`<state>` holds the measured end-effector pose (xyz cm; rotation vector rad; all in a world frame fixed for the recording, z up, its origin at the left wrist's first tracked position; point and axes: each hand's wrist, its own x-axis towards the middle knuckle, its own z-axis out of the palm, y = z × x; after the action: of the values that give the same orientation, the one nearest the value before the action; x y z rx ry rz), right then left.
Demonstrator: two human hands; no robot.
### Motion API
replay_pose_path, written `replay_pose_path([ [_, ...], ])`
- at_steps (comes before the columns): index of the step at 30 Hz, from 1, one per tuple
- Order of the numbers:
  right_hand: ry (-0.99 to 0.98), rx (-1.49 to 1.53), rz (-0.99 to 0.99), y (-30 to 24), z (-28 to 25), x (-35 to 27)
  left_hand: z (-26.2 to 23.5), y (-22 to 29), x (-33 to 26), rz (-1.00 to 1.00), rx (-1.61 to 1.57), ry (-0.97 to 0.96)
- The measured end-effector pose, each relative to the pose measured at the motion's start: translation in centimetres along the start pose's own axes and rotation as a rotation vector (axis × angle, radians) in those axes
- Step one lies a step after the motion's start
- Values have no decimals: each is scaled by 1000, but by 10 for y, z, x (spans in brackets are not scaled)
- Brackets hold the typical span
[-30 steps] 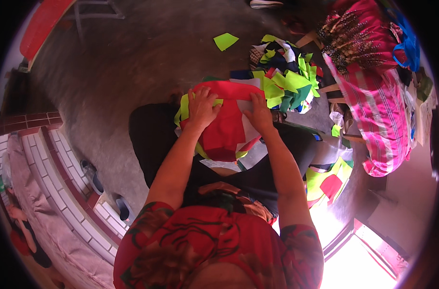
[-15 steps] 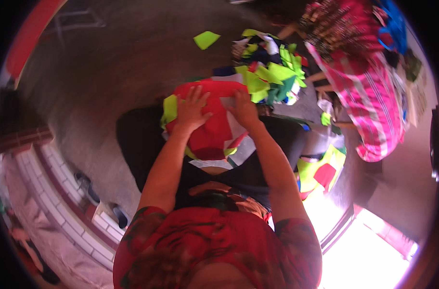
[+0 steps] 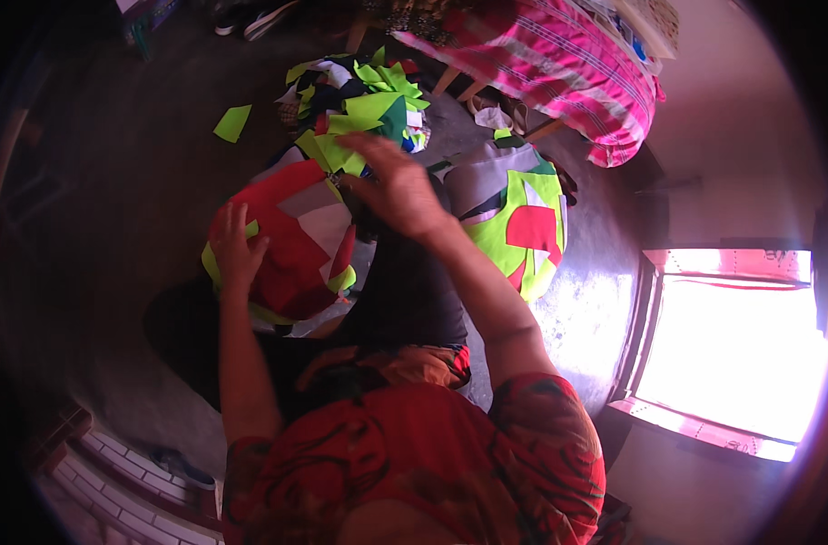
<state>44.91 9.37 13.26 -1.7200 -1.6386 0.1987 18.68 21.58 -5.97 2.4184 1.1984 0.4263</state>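
A stack of cut fabric pieces [image 3: 291, 250], mostly red with white and lime green, lies on my lap. My left hand [image 3: 235, 247] rests flat on its left edge, fingers spread. My right hand [image 3: 398, 189] is lifted off the stack and hovers over its far right corner, fingers apart, holding nothing that I can see. Beyond it is a loose heap of lime green, white and dark fabric scraps [image 3: 359, 100] on the floor.
A second pile of lime green, red and grey pieces [image 3: 518, 213] lies to my right. A single green scrap [image 3: 232, 123] sits on the dark floor. A pink striped cloth [image 3: 559, 64] covers furniture at the back right. A bright window [image 3: 736, 341] is at the right.
Both hands were pressed on the red stack. My right hand has now lifted off and moved right toward the scrap heap, and my head has turned right.
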Motion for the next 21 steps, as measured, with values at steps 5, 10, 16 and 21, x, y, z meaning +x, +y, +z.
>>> replay_pose_path([
  [5, 367, -47, 302, 53, -94, -84, 3, -4, -9, -26, 16, -1],
  [10, 275, -441, 476, 80, -140, -186, 3, -4, -14, -54, -39, 25],
  [16, 137, -435, 515, 91, -134, -226, 2, 0, -20, -44, -76, 46],
  [21, 237, -353, 535, 109, -129, -233, 3, -5, -24, -47, -106, 46],
])
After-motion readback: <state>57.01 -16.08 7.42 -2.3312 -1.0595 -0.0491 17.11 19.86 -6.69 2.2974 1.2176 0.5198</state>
